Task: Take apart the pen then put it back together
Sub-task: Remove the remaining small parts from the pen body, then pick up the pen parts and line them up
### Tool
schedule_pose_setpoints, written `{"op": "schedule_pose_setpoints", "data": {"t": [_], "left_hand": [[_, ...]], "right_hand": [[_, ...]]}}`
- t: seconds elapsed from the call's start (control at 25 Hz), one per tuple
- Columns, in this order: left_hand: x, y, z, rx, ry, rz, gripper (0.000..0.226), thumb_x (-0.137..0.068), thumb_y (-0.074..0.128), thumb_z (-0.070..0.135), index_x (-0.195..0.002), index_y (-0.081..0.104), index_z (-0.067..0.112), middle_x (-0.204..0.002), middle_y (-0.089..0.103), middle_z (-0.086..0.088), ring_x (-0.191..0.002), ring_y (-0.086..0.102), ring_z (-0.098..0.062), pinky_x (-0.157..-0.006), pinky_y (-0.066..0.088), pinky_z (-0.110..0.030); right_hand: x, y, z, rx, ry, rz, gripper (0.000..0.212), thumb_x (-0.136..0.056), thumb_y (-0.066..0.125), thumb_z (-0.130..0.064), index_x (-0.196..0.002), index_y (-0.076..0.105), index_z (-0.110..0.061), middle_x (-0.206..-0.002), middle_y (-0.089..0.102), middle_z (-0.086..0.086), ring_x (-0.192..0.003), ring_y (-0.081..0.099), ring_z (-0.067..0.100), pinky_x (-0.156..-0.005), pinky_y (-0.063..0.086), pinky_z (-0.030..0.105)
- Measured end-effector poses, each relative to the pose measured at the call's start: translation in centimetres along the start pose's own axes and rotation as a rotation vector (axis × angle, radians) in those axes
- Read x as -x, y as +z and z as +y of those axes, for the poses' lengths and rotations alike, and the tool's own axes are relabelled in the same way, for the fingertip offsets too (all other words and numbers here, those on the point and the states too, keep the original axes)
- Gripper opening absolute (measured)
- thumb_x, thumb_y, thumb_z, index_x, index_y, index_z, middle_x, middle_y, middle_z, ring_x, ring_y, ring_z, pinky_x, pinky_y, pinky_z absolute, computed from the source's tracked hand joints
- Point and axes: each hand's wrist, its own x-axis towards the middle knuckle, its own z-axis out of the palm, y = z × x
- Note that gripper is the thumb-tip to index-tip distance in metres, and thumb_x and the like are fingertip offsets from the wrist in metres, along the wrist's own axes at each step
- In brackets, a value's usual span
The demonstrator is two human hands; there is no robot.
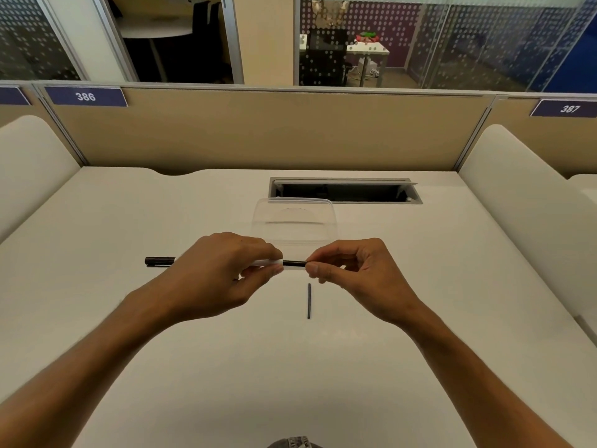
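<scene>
White barrel (269,262) pinched in your left hand (223,270), black insert (294,263) pinched by right hand (352,270) fingertips; keep both coaxial, slide straight w/o bending.

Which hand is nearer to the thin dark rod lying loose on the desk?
Right. The right hand hovers just above and slightly right of the thin dark rod, pinching the pen's dark inner part. The left hand grips the white barrel farther off to the rod's left.
</scene>
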Motion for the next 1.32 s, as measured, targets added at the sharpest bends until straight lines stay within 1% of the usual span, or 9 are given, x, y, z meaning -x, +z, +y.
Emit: {"op": "schedule_pose_setpoints", "data": {"t": [0.24, 0.36, 0.48, 0.6, 0.76, 0.92, 1.0, 1.16, 1.32], "left_hand": [[0.6, 1.3, -1.4, -0.039, -0.068, 0.010, 0.027, -0.093, 0.046, 0.042, -0.096, 0.068, 0.026, -0.074, 0.065, 0.014, -0.053, 0.045, 0.001, -0.052, 0.034, -0.020], [0.6, 2.0, -2.2, -0.035, -0.098, 0.012, 0.022, -0.094, 0.051, 0.037, -0.097, 0.068, 0.023, -0.075, 0.067, 0.011, -0.055, 0.048, -0.003, -0.051, 0.038, -0.023], [0.6, 2.8, -2.6, -0.017, -0.116, 0.007, 0.022, -0.094, 0.052, 0.036, -0.099, 0.068, 0.022, -0.078, 0.069, 0.010, -0.058, 0.051, -0.007, -0.053, 0.046, -0.029], [0.7, 3.2, -3.0, -0.016, -0.131, -0.001, 0.022, -0.094, 0.052, 0.036, -0.100, 0.068, 0.022, -0.082, 0.070, 0.010, -0.061, 0.053, -0.007, -0.056, 0.048, -0.030], [0.8, 3.2, -3.8, -0.009, -0.144, 0.002, 0.022, -0.094, 0.052, 0.035, -0.100, 0.069, 0.021, -0.083, 0.070, 0.009, -0.063, 0.056, -0.009, -0.057, 0.050, -0.032], [1.1, 3.3, -4.3, -0.001, -0.145, -0.002, 0.022, -0.094, 0.053, 0.035, -0.101, 0.069, 0.021, -0.082, 0.070, 0.009, -0.062, 0.054, -0.009, -0.057, 0.049, -0.030], [1.2, 3.3, -4.5, 0.003, -0.148, -0.003, 0.022, -0.094, 0.053, 0.035, -0.100, 0.069, 0.021, -0.082, 0.070, 0.009, -0.061, 0.053, -0.009, -0.057, 0.048, -0.030], [1.4, 3.4, -4.9, 0.010, -0.157, 0.003, 0.023, -0.094, 0.053, 0.036, -0.102, 0.069, 0.022, -0.084, 0.070, 0.011, -0.062, 0.053, -0.007, -0.057, 0.046, -0.028], [1.5, 3.5, -5.0, 0.020, -0.155, 0.013, 0.021, -0.094, 0.053, 0.036, -0.101, 0.068, 0.023, -0.083, 0.070, 0.011, -0.060, 0.050, -0.006, -0.056, 0.041, -0.024]], "right_hand": [[0.3, 0.4, 2.1, 0.149, -0.009, 0.120, 0.011, -0.080, 0.077, -0.024, -0.088, 0.073, -0.031, -0.085, 0.073, -0.020, -0.083, 0.070, 0.001, -0.068, 0.056, 0.018], [0.4, 1.9, 4.5, 0.148, 0.040, 0.206, 0.010, -0.078, 0.079, -0.022, -0.084, 0.074, -0.029, -0.081, 0.074, -0.020, -0.078, 0.070, -0.001, -0.062, 0.056, 0.022], [0.3, 4.1, 7.6, 0.196, 0.101, 0.309, 0.006, -0.077, 0.079, -0.027, -0.079, 0.074, -0.029, -0.076, 0.073, -0.019, -0.073, 0.069, -0.001, -0.056, 0.045, 0.010], [0.2, 6.6, 10.9, 0.246, 0.221, 0.379, 0.007, -0.077, 0.077, -0.034, -0.077, 0.074, -0.028, -0.073, 0.072, -0.018, -0.071, 0.068, -0.002, -0.059, 0.046, 0.012], [0.1, 9.8, 14.4, 0.366, 0.329, 0.404, 0.013, -0.080, 0.074, -0.038, -0.082, 0.074, -0.026, -0.072, 0.069, -0.019, -0.072, 0.064, -0.001, -0.066, 0.047, 0.020], [-0.5, 11.4, 16.1, 0.456, 0.384, 0.389, 0.013, -0.083, 0.071, -0.038, -0.088, 0.074, -0.027, -0.084, 0.071, -0.011, -0.082, 0.063, 0.009, -0.074, 0.049, 0.028], [-0.9, 11.9, 16.4, 0.519, 0.361, 0.415, 0.012, -0.082, 0.073, -0.038, -0.086, 0.076, -0.027, -0.084, 0.072, -0.007, -0.082, 0.062, 0.014, -0.076, 0.046, 0.030], [-1.4, 13.1, 16.8, 0.636, 0.370, 0.401, 0.016, -0.078, 0.076, -0.039, -0.083, 0.077, -0.023, -0.077, 0.073, 0.000, -0.075, 0.064, 0.020, -0.073, 0.048, 0.033], [-1.2, 14.0, 17.3, 0.721, 0.329, 0.400, 0.017, -0.073, 0.082, -0.035, -0.077, 0.077, -0.019, -0.069, 0.073, -0.003, -0.066, 0.064, 0.018, -0.068, 0.048, 0.034]]}}
